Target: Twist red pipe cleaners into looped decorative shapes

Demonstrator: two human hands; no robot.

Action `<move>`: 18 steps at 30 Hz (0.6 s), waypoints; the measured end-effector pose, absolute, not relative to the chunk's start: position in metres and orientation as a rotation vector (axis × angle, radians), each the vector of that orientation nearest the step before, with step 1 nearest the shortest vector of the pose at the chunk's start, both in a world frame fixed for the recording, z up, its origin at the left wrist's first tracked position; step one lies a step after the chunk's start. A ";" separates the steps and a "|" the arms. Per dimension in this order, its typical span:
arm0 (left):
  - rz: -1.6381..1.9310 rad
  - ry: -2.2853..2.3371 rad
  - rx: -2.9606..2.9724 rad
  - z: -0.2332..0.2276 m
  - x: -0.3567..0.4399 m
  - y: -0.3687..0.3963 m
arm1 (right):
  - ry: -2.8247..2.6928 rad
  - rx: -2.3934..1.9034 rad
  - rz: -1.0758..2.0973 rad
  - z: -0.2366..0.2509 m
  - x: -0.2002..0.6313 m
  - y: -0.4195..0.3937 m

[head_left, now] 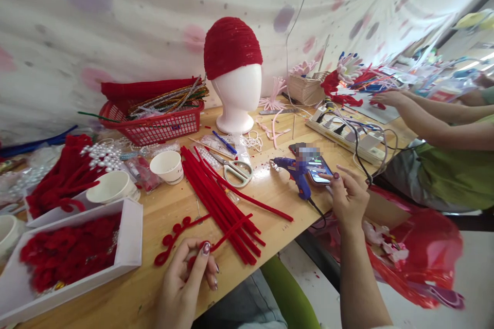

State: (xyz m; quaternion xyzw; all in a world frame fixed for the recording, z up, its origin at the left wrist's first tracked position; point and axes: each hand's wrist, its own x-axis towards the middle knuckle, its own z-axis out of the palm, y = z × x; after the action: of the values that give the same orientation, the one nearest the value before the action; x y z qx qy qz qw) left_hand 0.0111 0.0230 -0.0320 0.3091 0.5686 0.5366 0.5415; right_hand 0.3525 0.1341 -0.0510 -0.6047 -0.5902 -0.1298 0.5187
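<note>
Left hand (189, 272): fingers curled in, thumb and fingertips pinching a red stem (233, 232).
Held stem: runs from the left hand over the loose bundle.
Right hand (349, 200): half open, nothing seen in its grip, one finger stretched over the phone (319, 168); contact unclear.
Curled red piece (170, 244): on the table, just beside the left hand.
Bundle of red stems (218, 203): between the hands.
Glue gun (297, 172): beside the phone.
Scissors (240, 172): beyond the bundle.
Mannequin head (239, 92): upright behind, red-capped.

White hanging cloth (154, 25), pink and purple blotches, behind light wooden table (162, 205); pale floor (324, 298) below.
</note>
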 end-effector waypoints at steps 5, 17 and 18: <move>1.273 1.331 0.732 -0.032 0.010 0.024 | -1.399 -1.438 -0.353 -0.046 0.355 0.130; 1.237 1.372 0.814 -0.034 0.011 0.022 | -1.274 -1.479 -0.514 -0.060 0.374 0.128; 1.240 1.369 0.813 -0.034 0.011 0.022 | -1.259 -1.487 -0.531 -0.060 0.378 0.127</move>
State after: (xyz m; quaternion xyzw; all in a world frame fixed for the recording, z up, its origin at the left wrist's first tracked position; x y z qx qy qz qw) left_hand 0.0114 0.0216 -0.0343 0.3408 0.5742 0.5201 0.5326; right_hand 0.3776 0.1272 -0.0603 -0.6233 -0.5279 -0.2226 0.5322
